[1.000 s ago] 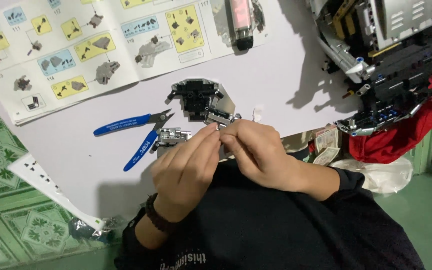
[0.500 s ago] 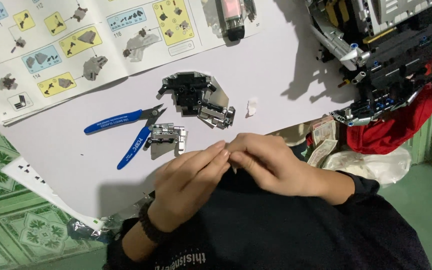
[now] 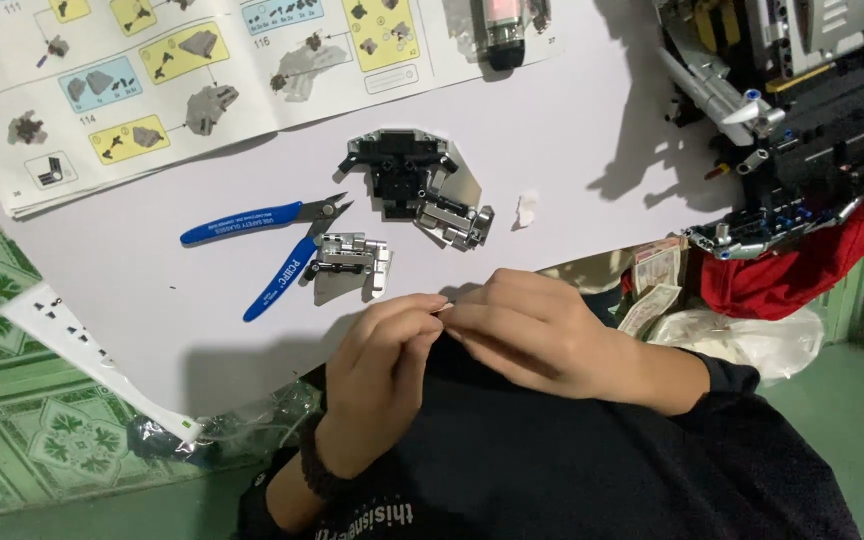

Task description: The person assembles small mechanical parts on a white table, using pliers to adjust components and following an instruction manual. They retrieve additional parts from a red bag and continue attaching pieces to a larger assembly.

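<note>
My left hand (image 3: pixel 377 375) and my right hand (image 3: pixel 527 330) meet fingertip to fingertip just below the white sheet's near edge, pinching something very small that I cannot make out. Above them on the white sheet (image 3: pixel 572 130) lie a small grey brick assembly (image 3: pixel 352 258), a larger black and grey brick assembly (image 3: pixel 417 185) and blue-handled cutters (image 3: pixel 267 240). A tiny white piece (image 3: pixel 526 209) sits to the right of the black assembly.
An open instruction booklet (image 3: pixel 182 80) covers the far left. A large black, grey and red brick model (image 3: pixel 802 130) stands at the right over red cloth. A white power strip (image 3: pixel 92 360) lies at the left on green patterned floor. Paper notes (image 3: pixel 652 285) are near the right wrist.
Both hands have drawn back toward my body, off the white sheet, still pinched together. The grey assembly and the cutters stay where they were.
</note>
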